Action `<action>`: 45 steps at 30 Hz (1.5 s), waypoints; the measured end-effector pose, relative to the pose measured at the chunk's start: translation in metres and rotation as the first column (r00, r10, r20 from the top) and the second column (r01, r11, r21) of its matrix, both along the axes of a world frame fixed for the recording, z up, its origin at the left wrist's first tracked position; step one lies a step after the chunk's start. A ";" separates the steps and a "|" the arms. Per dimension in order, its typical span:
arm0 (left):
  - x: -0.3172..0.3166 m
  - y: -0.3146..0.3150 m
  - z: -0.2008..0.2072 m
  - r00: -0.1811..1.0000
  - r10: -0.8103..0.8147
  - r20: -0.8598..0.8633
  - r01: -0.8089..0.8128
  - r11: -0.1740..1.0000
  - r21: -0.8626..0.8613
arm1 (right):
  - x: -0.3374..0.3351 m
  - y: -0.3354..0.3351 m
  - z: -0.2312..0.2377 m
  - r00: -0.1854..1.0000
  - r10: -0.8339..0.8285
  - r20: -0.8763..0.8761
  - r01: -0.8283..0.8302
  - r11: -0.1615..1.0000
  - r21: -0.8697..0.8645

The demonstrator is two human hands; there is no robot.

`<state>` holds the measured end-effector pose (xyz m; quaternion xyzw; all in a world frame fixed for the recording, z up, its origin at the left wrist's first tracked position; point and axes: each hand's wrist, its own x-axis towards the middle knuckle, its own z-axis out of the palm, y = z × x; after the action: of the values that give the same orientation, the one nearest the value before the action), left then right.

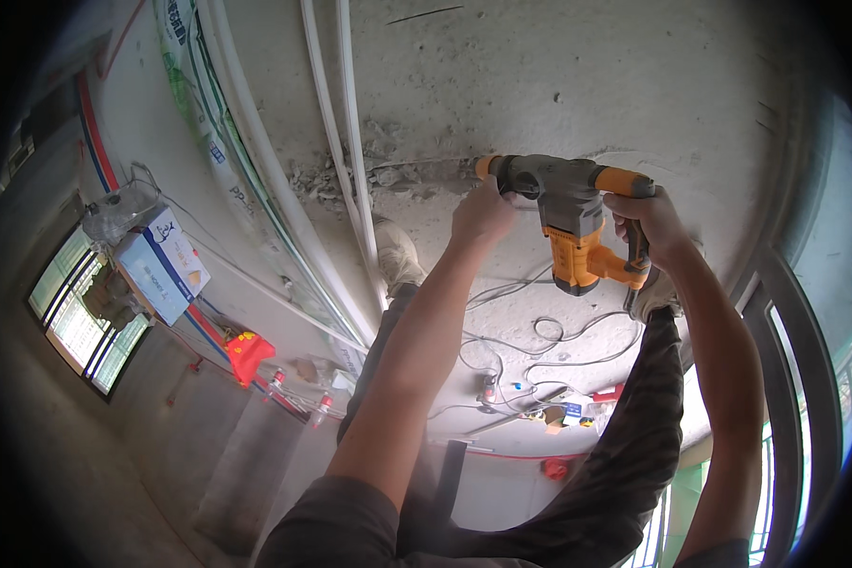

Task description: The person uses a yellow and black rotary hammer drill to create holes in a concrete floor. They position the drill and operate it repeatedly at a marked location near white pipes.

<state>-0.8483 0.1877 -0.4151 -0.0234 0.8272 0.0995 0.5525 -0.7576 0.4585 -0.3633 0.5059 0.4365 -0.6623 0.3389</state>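
Observation:
An orange and grey rotary hammer (570,206) is held out in front of me over the concrete floor. Around its front end, at the left, my left hand (483,213) is closed; the part under those fingers is mostly hidden. My right hand (661,222) wraps the rear handle at the right, its fingers curled by the trigger side. The tool's front end points left toward a rough, broken groove (417,175) with crumbled concrete along it. Whether a bit touches the floor cannot be seen.
Long white pipes (346,142) and wrapped pipes (220,142) lie left of the groove. A grey cable (559,336) loops across the floor between my feet. Beyond are a blue-white box (156,270), a red bag (249,354), bottles (322,405) and a window frame (786,350) at right.

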 end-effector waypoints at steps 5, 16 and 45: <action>-0.009 0.004 -0.006 0.996 -0.073 0.042 0.075 0.996 -0.044 | 0.001 -0.001 -0.014 0.998 -0.031 0.046 0.031 0.999 0.011; -0.002 -0.070 -0.020 0.996 0.042 -0.083 -0.035 0.996 0.084 | -0.003 -0.058 0.027 0.997 -0.038 -0.074 0.037 0.999 -0.013; -0.019 -0.067 -0.036 0.957 0.272 -0.103 -0.263 0.961 0.088 | -0.102 -0.045 0.000 0.933 0.339 -0.120 -0.326 0.939 0.111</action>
<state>-0.8674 0.1204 -0.4511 -0.1092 0.8425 0.2045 0.4862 -0.8591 0.4135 -0.3636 0.3926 0.5674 -0.6083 0.3924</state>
